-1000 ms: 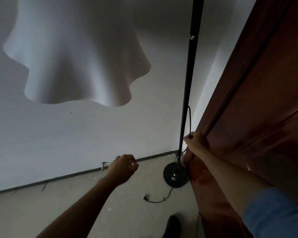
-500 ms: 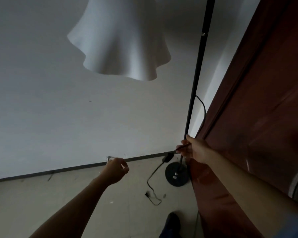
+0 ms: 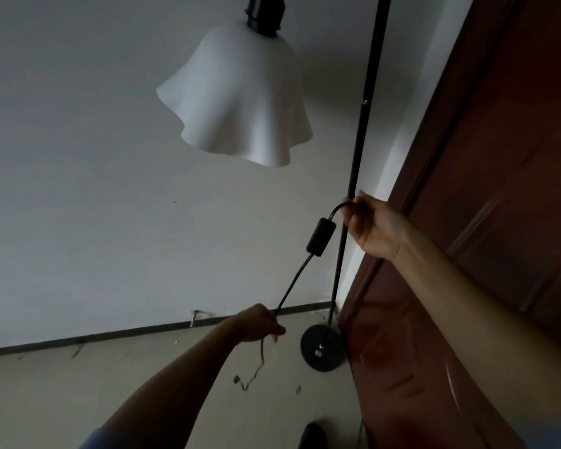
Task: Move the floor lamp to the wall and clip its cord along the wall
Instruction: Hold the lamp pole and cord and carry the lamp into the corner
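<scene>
Nearest, at the bottom edge, a dark shoe toe (image 3: 312, 435) shows on the pale floor (image 3: 78, 384), with blue sleeve edges at the bottom corners. The left hand (image 3: 256, 324) reaches forward over the floor with its fingers curled closed around the black cord (image 3: 292, 283); below that fist the cord hangs loose and trails down to the floor, where its end (image 3: 237, 379) lies among a few specks, too small and dim to make out as a plug. Up from the left hand the cord runs taut and slanted to an inline switch (image 3: 318, 236), a dark oblong body on which no writing can be read, then arcs over into the right hand (image 3: 374, 226). The right hand is closed on the cord just beside the lamp pole (image 3: 357, 150); whether the fingers also wrap the pole is hard to tell. To the right a red-brown door (image 3: 483, 222) fills the scene, with the lamp base (image 3: 321, 350) standing on the floor just beside its lower edge. A small pale label (image 3: 318, 353) sits on the base, probably a sticker, unreadable in the gloom. The floor lamp stands near the far wall (image 3: 78, 189), in the corner by the door, its wavy white shade (image 3: 237, 98) hanging left of the pole. Along the dark baseboard (image 3: 110, 333), a small metal stub (image 3: 194, 316) projects. There are no containers in view.
</scene>
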The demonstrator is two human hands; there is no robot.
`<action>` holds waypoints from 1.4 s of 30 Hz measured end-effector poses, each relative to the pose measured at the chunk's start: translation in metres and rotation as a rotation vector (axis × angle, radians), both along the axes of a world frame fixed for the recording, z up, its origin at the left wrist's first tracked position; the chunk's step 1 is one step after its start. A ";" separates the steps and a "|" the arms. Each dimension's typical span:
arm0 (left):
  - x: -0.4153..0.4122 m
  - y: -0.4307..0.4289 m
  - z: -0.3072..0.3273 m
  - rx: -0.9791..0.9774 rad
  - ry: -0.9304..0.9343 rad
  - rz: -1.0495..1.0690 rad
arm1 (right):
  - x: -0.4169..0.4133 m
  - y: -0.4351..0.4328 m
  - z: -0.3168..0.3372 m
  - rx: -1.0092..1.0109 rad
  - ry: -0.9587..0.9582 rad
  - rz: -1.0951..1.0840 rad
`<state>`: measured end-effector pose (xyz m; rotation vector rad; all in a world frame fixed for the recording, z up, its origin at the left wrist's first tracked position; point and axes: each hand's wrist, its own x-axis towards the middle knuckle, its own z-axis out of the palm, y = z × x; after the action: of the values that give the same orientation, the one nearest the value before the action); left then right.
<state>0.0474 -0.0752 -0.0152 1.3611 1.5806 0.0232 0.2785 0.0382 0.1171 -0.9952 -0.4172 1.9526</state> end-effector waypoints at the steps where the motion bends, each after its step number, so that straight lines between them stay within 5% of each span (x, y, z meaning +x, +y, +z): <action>1: -0.008 -0.002 -0.001 0.023 -0.008 0.065 | 0.008 0.004 0.003 0.004 0.019 -0.042; 7: -0.079 -0.020 0.012 0.007 -0.177 0.510 | 0.050 0.010 -0.034 -0.066 -0.153 -0.205; 15: -0.104 -0.007 0.054 0.127 -0.526 0.831 | 0.065 -0.003 -0.143 -0.192 -0.972 0.124; 19: -0.086 0.011 0.063 0.211 -0.468 0.797 | 0.048 0.035 -0.138 0.114 -1.315 0.132; 24: -0.076 0.034 0.056 0.326 -0.276 0.625 | 0.013 0.099 -0.108 0.392 -1.158 0.035; 27: -0.079 0.045 0.051 0.347 -0.224 0.625 | 0.001 0.123 -0.112 0.348 -1.050 0.073; 31: -0.079 0.058 0.039 0.518 0.072 0.552 | -0.007 0.135 -0.139 0.291 -0.928 0.085; 42: -0.088 0.049 0.033 0.472 -0.027 0.865 | -0.072 0.111 -0.127 0.484 -0.888 0.115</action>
<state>-0.0408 -0.0257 0.0179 0.8906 2.1078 0.9806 0.2064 0.1488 -0.0094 -1.4754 -1.3842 1.2915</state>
